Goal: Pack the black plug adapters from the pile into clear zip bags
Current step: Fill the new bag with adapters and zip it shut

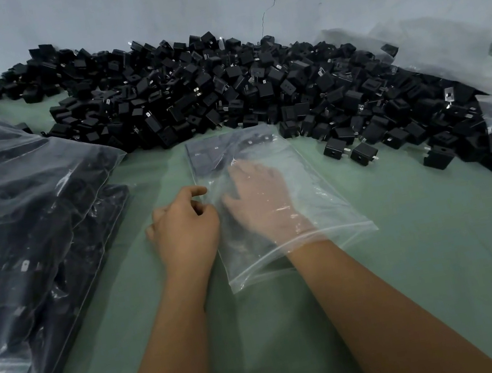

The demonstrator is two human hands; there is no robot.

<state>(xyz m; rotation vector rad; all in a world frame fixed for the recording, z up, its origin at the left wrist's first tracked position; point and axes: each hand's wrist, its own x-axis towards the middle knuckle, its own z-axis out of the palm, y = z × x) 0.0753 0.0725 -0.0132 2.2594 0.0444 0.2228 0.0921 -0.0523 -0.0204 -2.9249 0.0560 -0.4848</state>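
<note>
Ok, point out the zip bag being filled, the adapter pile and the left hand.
zip bag (315, 194): head view, clear right side beside the inserted hand.
adapter pile (221, 92): head view, middle of the heap.
left hand (185, 230): head view, back of the hand.

right hand (258, 197) inside clear bag (314, 207), left hand (184, 226) pinching its edge

There is a single view, from a wide-angle camera worn on the person's head. It looks forward and steeply down over both forearms onto the green surface (414, 255), close enough that the arms fill the lower frame. It faces the pale wall (140, 4) along the surface's far edge. Straight lines bow toward the frame's sides.
</note>
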